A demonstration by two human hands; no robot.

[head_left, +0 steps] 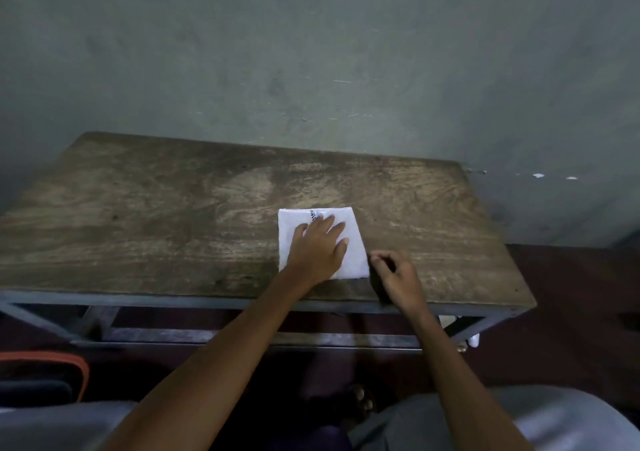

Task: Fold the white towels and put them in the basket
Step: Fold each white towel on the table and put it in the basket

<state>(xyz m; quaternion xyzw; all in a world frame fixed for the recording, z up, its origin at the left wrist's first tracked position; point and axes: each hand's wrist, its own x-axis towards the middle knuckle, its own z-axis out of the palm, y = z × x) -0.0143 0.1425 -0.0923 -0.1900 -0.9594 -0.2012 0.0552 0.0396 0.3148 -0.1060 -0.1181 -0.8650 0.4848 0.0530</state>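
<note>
**Pressing the folded towel flat**

I am pressing my left grip (318, 246) flat on the small folded white towel (356, 256). My fingers are straight and spread, so the folds are not popping up. The towel is lying on the wooden desk (156, 225), near the front edge. My right grip (394, 277) is curling its fingers right at the towel's right edge, maybe to tidy it or lift it. I cannot tell if it is pinching the cloth.
</note>
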